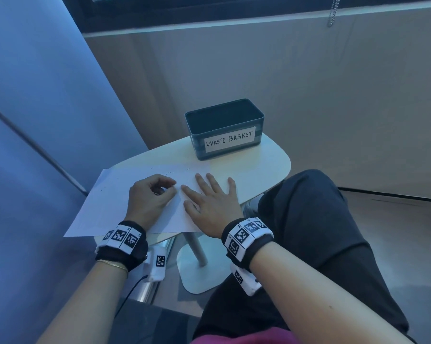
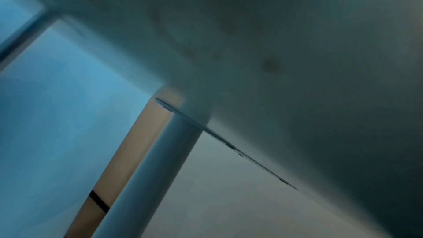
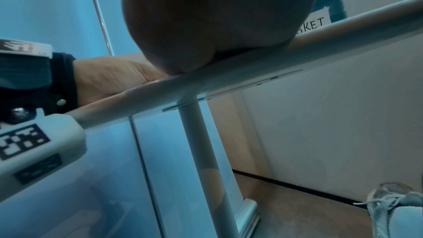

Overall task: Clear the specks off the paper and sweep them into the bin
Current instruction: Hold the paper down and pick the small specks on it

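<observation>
Paper (image 1: 115, 194) overhanging table (image 1: 266, 165) edge; both hands atop; bin (image 1: 224, 142) beyond

We are counting one sheet of paper (image 1: 115, 194), one waste basket (image 1: 224, 142) and one small table (image 1: 266, 165) on a single pole. We are seeing two hands, the left hand (image 1: 148, 198) and the right hand (image 1: 210, 203), each above one wrist band. We are finding the dark specks (image 1: 171, 172) too small and scattered to count exactly.
</observation>
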